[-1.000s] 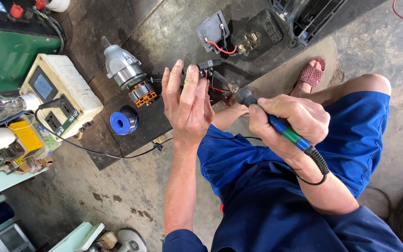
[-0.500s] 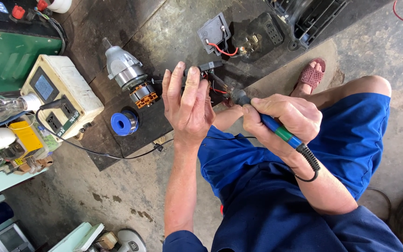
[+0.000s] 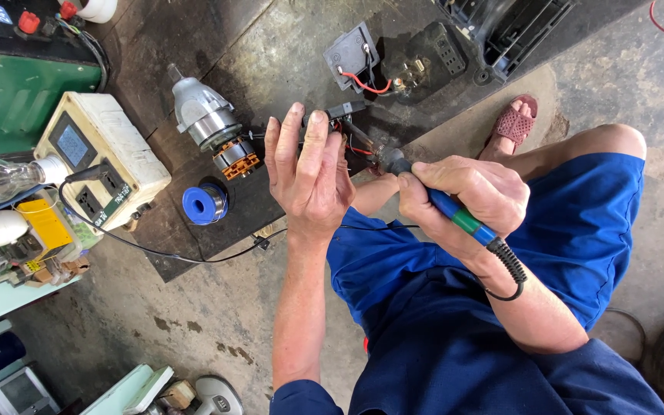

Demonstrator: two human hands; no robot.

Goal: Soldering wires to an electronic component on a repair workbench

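- The left hand (image 3: 313, 169) has its fingers stretched out and close together. It pinches a small black part (image 3: 345, 110) at the fingertips, with the thumb hidden under it.
- Thin red wires (image 3: 359, 150) hang from the small black part, just to the right of the left hand.
- The right hand (image 3: 466, 196) is wrapped tight around a soldering iron (image 3: 455, 217) with a blue and green handle.
- The metal tip of the soldering iron pointing out past the right thumb goes up and left, toward the small black part. I cannot tell if the tip touches it.
- The two hands are near each other, with the right hand a bit lower and to the right of the left one.
- A curly black cord (image 3: 510, 269) comes out of the back of the soldering iron, just below the right wrist.
- A blue spool (image 3: 204, 204) lies to the left of the left hand, near it.
- A motor part (image 3: 210, 127) of silver metal and orange coils lies above the blue spool, up and left of the left hand.
- A cream box (image 3: 101, 165) with a small screen and sockets sits farther left, well apart from both hands.
- A black plug board (image 3: 355, 55) lies above the left hand's fingertips on the dark mat (image 3: 270, 46).
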